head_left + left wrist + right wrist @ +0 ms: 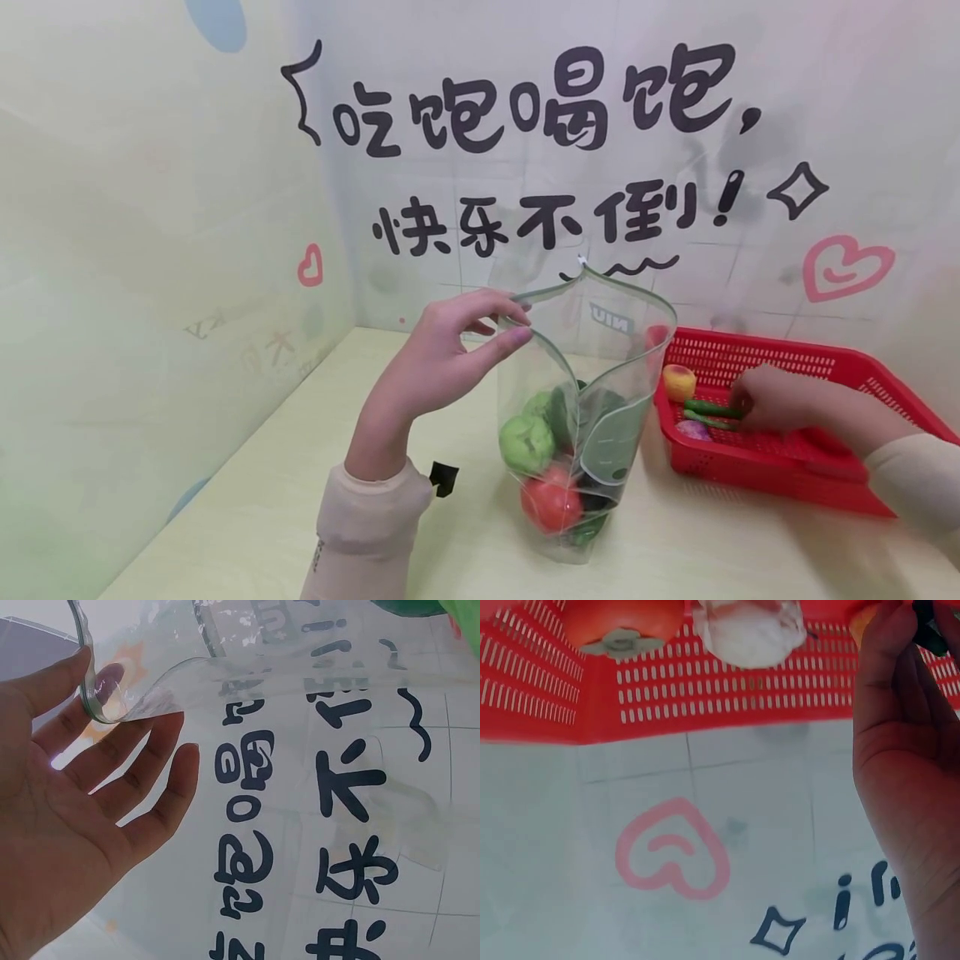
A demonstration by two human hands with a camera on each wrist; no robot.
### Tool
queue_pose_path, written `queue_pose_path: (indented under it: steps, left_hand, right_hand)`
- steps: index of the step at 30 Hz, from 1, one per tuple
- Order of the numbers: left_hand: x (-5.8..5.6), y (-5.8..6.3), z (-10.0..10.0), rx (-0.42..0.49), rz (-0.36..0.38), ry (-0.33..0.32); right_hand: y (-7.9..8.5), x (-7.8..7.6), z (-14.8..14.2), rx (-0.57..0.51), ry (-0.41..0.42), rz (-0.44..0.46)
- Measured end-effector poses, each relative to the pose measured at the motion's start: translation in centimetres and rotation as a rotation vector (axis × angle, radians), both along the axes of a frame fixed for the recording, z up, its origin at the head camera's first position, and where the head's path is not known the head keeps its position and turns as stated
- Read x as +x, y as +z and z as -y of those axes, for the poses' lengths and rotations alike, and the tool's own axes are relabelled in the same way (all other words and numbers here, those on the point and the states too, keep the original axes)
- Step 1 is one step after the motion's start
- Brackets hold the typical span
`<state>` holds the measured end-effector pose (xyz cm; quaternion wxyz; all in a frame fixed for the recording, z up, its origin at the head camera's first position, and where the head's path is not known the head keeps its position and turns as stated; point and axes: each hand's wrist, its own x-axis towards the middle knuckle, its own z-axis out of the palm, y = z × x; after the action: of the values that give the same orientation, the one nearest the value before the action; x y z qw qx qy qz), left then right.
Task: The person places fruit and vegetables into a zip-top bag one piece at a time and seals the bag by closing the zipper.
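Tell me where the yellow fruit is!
In the head view, the yellow fruit is at the left end of the red basket, beside the long green vegetables.

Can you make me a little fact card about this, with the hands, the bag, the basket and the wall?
Left hand: pinching the rim of a clear plastic zip bag
Bag: standing on a pale wooden table, mouth open
Inside bag: round green vegetable, shiny red tomato, dark green piece
Right hand: in a red plastic basket with holes, holding at least one slim green pepper
Also in basket: round yellow-orange fruit, purple-and-white piece, orange fruit with leafy cap, white round lump
Wall: black writing, pink heart outline
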<state>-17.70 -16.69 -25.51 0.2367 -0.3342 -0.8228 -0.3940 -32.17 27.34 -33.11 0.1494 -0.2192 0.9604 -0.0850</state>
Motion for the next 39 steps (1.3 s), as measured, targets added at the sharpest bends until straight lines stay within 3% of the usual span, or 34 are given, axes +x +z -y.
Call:
queue_pose_path:
  steps: [4,8,11,15,20,24,26,28,30,32,35,37,39]
  left_hand:
    - [0.0,-0.1,0.0,0.004,0.0,-0.002]
    - [0.0,-0.1,0.0,0.003,-0.002,-0.007]
    - [-0.1,-0.1,0.0,0.002,-0.003,-0.005]
    - [-0.1,-0.2,0.1,0.001,-0.003,-0.003]
    - [0.0,-0.1,0.1,-0.005,-0.004,-0.003]
    - [0.0,0.0,0.2,-0.007,-0.009,-0.002]
    - [0.1,-0.1,0.1,-0.005,-0.01,-0.002]
    - [0.0,-0.1,0.1,-0.005,-0.013,-0.006]
    - [0.0,-0.1,0.0,-0.007,-0.011,-0.011]
    - [0.0,-0.1,-0.2,-0.008,-0.01,-0.019]
    - [0.1,0.0,-0.3,-0.012,-0.006,-0.027]
    - [0.2,0.0,-0.5,-0.017,-0.01,-0.031]
    - [0.2,-0.1,-0.6,-0.02,-0.014,-0.037]
  right_hand:
    - [1.8,0.5,0.0,-0.073,-0.028,-0.011]
    - [4.4,2.1,0.3,-0.132,-0.012,-0.125]
    - [6.4,4.1,1.1,-0.216,-0.028,-0.27]
    - [8.0,7.8,2.7,-0.42,-0.102,-0.436]
    - [7.4,12.3,4.0,-0.851,-0.18,-0.572]
    - [6.8,14.4,5.2,-1.22,-0.173,-0.634]
    - [6.8,14.7,6.0,-1.422,-0.103,-0.627]
    - [7.1,15.3,7.3,-1.558,-0.033,-0.616]
    - [7.1,15.7,8.7,-1.695,0.12,-0.633]
    - [7.1,16.0,10.0,-1.677,0.245,-0.722]
    - [6.9,16.2,12.0,-1.48,0.298,-0.994]
    - [6.7,16.1,13.0,-1.281,0.249,-1.194]
    - [6.6,16.0,14.0,-1.134,0.196,-1.339]
